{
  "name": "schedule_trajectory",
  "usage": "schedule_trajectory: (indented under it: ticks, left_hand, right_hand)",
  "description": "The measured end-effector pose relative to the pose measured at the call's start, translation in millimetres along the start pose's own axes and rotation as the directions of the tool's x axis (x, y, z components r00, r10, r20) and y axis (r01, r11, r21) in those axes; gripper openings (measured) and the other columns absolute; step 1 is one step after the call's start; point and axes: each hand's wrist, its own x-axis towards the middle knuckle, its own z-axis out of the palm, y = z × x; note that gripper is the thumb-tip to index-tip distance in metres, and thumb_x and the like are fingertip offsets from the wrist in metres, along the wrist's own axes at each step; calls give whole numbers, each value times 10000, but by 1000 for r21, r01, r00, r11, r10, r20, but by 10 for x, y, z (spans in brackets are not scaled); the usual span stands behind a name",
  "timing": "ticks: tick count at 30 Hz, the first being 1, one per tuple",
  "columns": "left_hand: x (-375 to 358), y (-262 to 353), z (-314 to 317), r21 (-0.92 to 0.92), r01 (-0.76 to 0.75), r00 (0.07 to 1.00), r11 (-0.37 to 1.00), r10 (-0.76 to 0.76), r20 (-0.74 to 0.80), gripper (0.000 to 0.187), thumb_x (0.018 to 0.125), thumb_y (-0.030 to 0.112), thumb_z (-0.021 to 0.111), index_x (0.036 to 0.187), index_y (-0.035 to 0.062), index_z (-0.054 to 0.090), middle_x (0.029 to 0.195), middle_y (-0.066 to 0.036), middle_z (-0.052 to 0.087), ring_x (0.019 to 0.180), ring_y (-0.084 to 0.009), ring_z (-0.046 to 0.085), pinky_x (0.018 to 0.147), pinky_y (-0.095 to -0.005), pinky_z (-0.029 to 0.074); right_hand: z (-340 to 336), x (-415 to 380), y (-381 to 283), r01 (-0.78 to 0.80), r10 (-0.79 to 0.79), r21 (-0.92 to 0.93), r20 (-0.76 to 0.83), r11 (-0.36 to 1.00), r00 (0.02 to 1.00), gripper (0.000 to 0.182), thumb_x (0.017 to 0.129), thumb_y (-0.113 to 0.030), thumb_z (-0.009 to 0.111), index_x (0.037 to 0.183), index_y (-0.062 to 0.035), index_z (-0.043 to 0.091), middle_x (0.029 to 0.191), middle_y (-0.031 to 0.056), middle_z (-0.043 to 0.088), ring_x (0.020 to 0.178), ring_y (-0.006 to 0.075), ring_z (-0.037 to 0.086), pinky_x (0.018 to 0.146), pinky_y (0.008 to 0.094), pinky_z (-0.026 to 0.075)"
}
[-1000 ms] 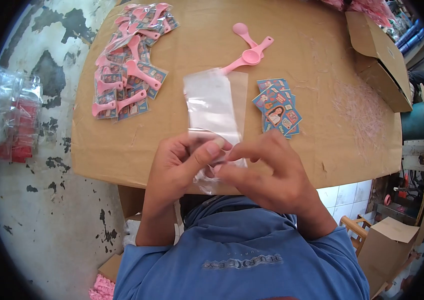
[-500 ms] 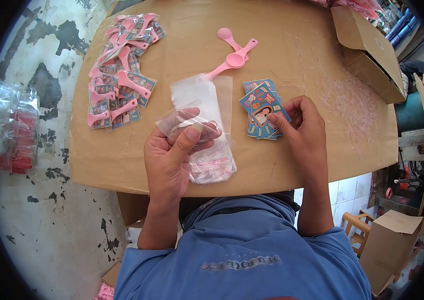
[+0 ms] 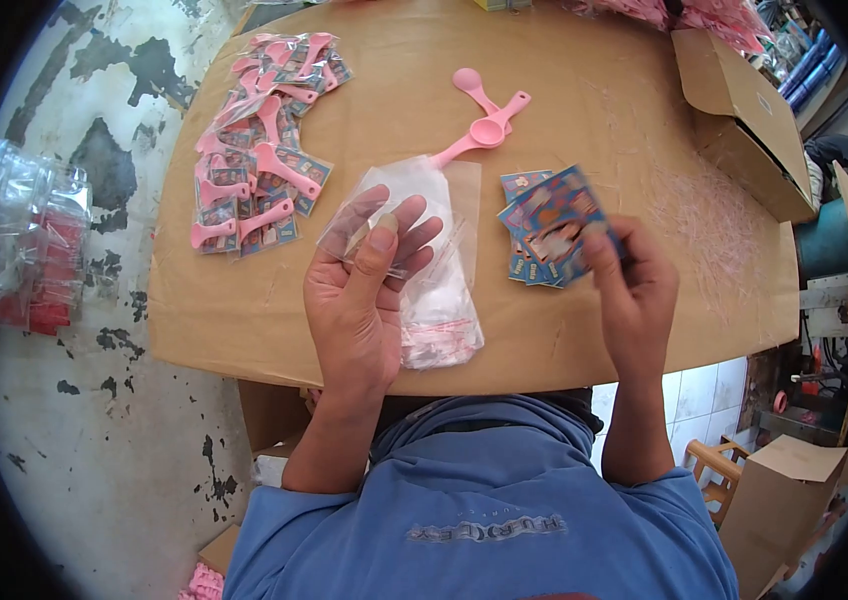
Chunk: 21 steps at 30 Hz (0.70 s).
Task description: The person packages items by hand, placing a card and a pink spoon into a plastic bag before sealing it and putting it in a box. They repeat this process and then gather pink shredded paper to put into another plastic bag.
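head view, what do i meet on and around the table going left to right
Clear plastic packets → pile of bagged pink spoons → left hand → loose pink spoons → stack of blue cards → right hand → cardboard box
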Motion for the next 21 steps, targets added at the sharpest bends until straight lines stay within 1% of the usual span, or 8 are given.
schedule_trajectory:
  ticks: [1,2,4,7,10,13,16,21]
  left_hand:
    - [5,2,18,4,-3,1000,1000,3,-3,416,1027,134,674,1389,-32,553,1265,-232,703,1135,-303,721,925,-341,607]
    - [8,6,47,6,-5,1000,1000,5,-4,426,1028,134,673,1398,-35,547,1269,-233,701,1144,-302,717,934,-349,605]
    - [3,-20,101,-10,9,1000,1000,-9,12,445,1029,127,669,1418,-41,534,1278,-239,696,1161,-297,709,957,-368,598]
    - [-12,-73,124,-35,34,998,999,-31,62,485,1029,99,658,1459,-61,498,1304,-266,678,1184,-284,697,1015,-422,579]
    - [-26,-81,130,-19,55,997,998,-54,58,477,1029,91,655,1447,-76,500,1303,-279,675,1196,-283,690,1031,-430,571]
    - [-25,-91,135,-22,37,998,999,-36,54,471,1028,95,659,1438,-81,506,1290,-273,684,1192,-287,692,1026,-426,572]
    - [-25,-102,146,3,-16,999,1000,16,50,458,1028,99,662,1425,-79,518,1276,-266,692,1176,-291,700,1023,-423,571]
    - [-27,-93,145,69,-27,1000,997,28,-8,443,1030,106,664,1416,-67,529,1262,-243,705,1153,-292,713,989,-409,579]
  right_hand:
    - [49,-61,-25,-74,63,114,96,991,993,190,1048,-150,663,1112,25,701,934,-11,675,796,40,575,710,203,462]
    - [86,-111,-41,-145,118,145,183,979,976,190,1043,-152,671,1113,23,698,931,-9,678,783,25,571,682,194,461]
    - [207,-182,-105,-229,176,194,258,954,950,192,1041,-153,675,1113,24,690,916,-7,672,751,24,574,641,198,465]
    - [337,-196,-24,-244,162,330,257,912,953,185,1038,-150,681,1108,21,687,887,-12,659,718,29,576,605,197,458]
    - [406,-189,-37,-207,137,358,211,911,968,179,1035,-144,685,1103,21,689,869,-10,647,708,36,578,606,196,458]
    - [399,-209,-28,-232,146,336,261,913,954,187,1028,-144,695,1115,22,689,872,-10,656,711,37,576,612,199,456]
    - [321,-214,-31,-237,162,215,318,947,934,203,1020,-147,706,1131,22,685,875,-10,666,719,39,578,621,202,454]
    - [166,-202,-7,-257,176,258,298,931,938,198,1011,-143,715,1118,21,686,885,-3,679,727,38,586,627,203,460]
